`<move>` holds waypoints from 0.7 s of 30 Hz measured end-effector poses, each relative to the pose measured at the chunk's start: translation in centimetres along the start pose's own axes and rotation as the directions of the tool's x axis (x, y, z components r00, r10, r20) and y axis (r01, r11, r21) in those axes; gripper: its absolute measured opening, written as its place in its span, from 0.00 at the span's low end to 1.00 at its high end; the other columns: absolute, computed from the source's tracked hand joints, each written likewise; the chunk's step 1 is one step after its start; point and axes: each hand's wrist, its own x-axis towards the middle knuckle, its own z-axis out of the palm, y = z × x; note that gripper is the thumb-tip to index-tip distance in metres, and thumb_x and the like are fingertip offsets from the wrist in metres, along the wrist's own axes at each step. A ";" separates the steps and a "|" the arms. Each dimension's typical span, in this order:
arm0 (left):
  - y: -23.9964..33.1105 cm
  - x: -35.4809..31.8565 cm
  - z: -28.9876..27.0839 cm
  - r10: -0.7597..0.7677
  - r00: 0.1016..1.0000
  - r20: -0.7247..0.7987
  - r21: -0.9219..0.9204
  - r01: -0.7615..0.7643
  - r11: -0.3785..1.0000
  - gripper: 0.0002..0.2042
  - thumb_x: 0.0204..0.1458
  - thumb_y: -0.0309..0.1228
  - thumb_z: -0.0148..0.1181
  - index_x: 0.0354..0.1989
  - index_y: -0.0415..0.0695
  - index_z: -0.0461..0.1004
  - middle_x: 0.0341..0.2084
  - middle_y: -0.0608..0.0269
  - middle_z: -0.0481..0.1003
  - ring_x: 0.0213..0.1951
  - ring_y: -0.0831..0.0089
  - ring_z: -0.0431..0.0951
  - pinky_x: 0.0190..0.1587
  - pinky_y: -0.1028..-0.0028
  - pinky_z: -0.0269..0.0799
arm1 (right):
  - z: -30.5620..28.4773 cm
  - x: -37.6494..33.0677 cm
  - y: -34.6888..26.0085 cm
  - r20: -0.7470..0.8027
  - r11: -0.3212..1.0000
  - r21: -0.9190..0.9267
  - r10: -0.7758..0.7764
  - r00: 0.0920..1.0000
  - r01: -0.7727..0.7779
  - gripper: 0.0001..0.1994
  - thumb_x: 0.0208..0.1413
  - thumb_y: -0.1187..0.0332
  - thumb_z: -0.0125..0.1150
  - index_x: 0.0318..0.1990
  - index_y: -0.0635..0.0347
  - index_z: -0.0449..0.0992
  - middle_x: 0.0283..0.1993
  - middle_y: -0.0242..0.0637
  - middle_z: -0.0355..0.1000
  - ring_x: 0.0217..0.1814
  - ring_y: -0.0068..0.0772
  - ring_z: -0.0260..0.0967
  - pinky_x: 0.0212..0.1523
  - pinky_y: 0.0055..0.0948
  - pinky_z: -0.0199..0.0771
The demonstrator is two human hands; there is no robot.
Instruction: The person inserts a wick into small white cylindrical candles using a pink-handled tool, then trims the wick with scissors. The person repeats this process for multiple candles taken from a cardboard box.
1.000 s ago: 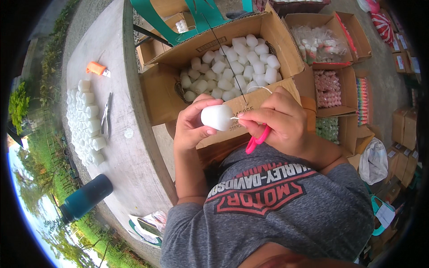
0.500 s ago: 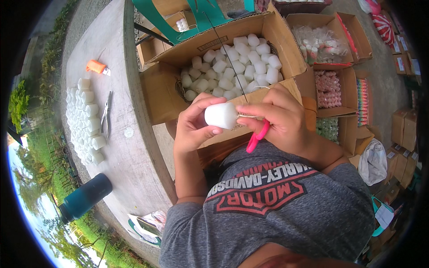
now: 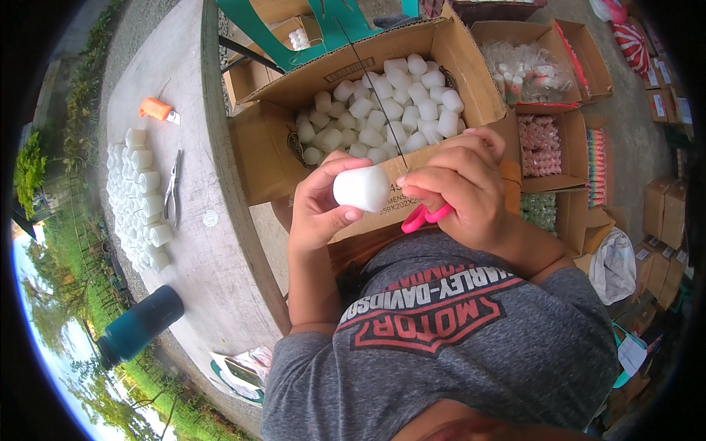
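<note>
My left hand (image 3: 318, 202) grips a white, rounded, barrel-shaped piece (image 3: 362, 189) between thumb and fingers, tilted on its side. Close to its right end, my right hand (image 3: 460, 187) is closed, with the pink looped handles of what look like scissors (image 3: 425, 218) hooked in its fingers. The blades are hidden, and I cannot make out whether a string is pinched there too. Behind both hands, a cardboard box (image 3: 272, 140) holds many similar white pieces (image 3: 393, 110). A thin dark rod (image 3: 371, 88) slants across the box toward my right hand.
On the grey table (image 3: 220, 279) at left lie rows of white pieces (image 3: 136, 202), pliers (image 3: 173, 189) and an orange-handled tool (image 3: 155, 109). A dark teal bottle (image 3: 143, 323) lies at the table's edge. Open boxes with pink items (image 3: 540, 147) stand right; a green chair (image 3: 279, 33) is beyond.
My right hand has turned and its fingers have curled in more. The cream string seen between it and the white piece no longer shows. The pink handles shifted slightly left.
</note>
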 end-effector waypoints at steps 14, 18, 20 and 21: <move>-0.1 0.0 -0.1 -0.011 0.998 -0.057 -0.025 0.009 1.000 0.28 0.41 0.34 0.71 0.51 0.35 0.70 0.40 0.62 0.69 0.42 0.73 0.70 0.46 0.75 0.65 | 0.1 0.7 -0.3 0.089 0.957 0.267 0.091 0.992 -0.112 0.19 0.37 0.82 0.66 0.41 0.62 0.76 0.30 0.36 0.71 0.31 0.36 0.68 0.30 0.29 0.71; -0.1 0.1 0.0 -0.005 0.998 -0.057 -0.021 0.004 1.000 0.28 0.40 0.32 0.71 0.51 0.35 0.70 0.40 0.62 0.69 0.42 0.74 0.70 0.45 0.75 0.65 | 0.6 0.2 0.3 0.013 0.952 0.300 0.058 0.998 -0.060 0.16 0.38 0.81 0.67 0.39 0.63 0.76 0.30 0.36 0.71 0.30 0.34 0.68 0.28 0.28 0.71; -0.1 0.1 0.0 0.010 0.999 -0.042 -0.010 -0.011 1.000 0.28 0.40 0.31 0.71 0.51 0.35 0.70 0.40 0.62 0.69 0.42 0.74 0.70 0.45 0.75 0.65 | 0.5 0.3 0.3 0.014 0.953 0.298 0.056 0.998 -0.058 0.15 0.38 0.80 0.67 0.38 0.63 0.76 0.30 0.36 0.71 0.30 0.34 0.68 0.28 0.28 0.70; -0.1 0.1 0.0 0.025 0.999 -0.032 -0.001 -0.025 1.000 0.28 0.40 0.31 0.71 0.51 0.35 0.70 0.40 0.62 0.69 0.43 0.73 0.70 0.45 0.75 0.65 | 0.5 0.3 0.1 0.005 0.952 0.299 0.067 0.998 -0.065 0.14 0.38 0.80 0.67 0.37 0.63 0.76 0.30 0.36 0.71 0.30 0.34 0.68 0.28 0.28 0.70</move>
